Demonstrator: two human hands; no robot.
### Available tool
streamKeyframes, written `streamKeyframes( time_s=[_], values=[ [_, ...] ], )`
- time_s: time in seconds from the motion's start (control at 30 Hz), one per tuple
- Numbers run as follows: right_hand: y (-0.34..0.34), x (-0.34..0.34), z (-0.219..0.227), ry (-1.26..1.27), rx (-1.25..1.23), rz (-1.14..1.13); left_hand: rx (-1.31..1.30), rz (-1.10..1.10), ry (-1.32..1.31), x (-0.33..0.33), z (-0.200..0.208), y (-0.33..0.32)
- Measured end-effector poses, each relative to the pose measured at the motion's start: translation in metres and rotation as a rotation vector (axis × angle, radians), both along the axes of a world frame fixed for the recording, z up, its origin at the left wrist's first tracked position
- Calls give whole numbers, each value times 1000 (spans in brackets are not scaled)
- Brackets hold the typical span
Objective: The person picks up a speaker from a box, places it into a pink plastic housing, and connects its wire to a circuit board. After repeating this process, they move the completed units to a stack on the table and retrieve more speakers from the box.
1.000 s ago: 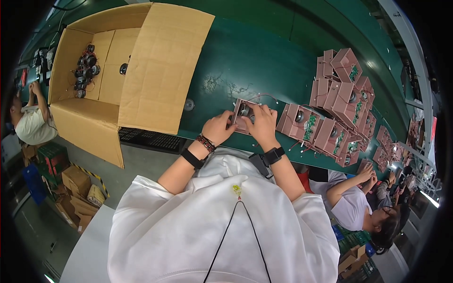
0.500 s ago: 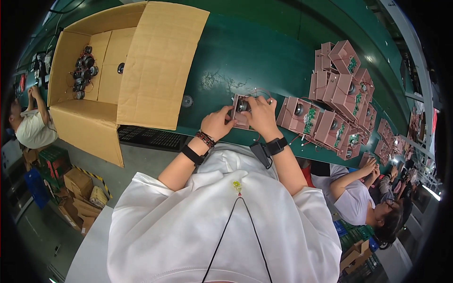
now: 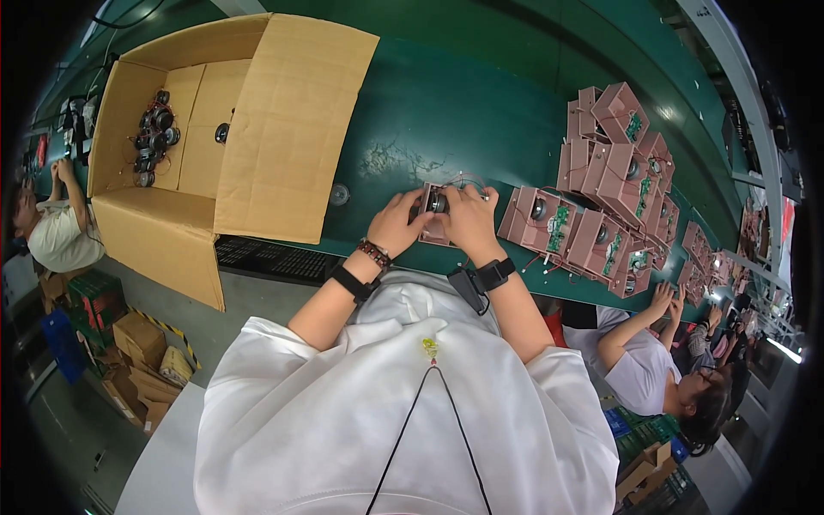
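Between my hands on the green table lies a small pink speaker box (image 3: 435, 234), its open side facing up. A round black speaker (image 3: 439, 202) sits inside it, partly covered by my fingers. My left hand (image 3: 397, 225) grips the box's left side, thumb reaching in toward the speaker. From the right, my right hand (image 3: 471, 220) is closed over the box and the speaker's edge. Thin red wires (image 3: 468, 178) loop out behind the right fingers. Whether the speaker is fully seated cannot be made out.
A large open cardboard box (image 3: 287, 129) with several loose speakers (image 3: 156, 129) stands at left. A lone round part (image 3: 340, 194) lies beside its flap. Pink boxes with green circuit boards (image 3: 611, 180) are piled at right. A co-worker (image 3: 639, 348) sits beyond them.
My right hand has shifted slightly left over the speaker, its fingers lower and closer to my left thumb. The pink box stays in place between my hands.
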State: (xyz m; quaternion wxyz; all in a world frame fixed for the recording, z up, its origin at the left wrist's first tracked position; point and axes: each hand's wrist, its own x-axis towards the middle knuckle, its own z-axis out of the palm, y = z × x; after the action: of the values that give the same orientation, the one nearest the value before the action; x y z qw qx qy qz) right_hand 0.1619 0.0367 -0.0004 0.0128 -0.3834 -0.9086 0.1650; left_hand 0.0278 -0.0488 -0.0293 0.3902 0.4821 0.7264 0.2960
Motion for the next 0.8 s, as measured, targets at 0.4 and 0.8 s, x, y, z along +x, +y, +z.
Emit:
streamKeyframes(
  time_s=[0.4,0.8],
  values=[
    [-10,-2,-15,33,115,-79,-67,75,28,3,-9,29],
    [-23,17,25,222,48,-211,-115,120,-17,0,-11,38]
  ],
)
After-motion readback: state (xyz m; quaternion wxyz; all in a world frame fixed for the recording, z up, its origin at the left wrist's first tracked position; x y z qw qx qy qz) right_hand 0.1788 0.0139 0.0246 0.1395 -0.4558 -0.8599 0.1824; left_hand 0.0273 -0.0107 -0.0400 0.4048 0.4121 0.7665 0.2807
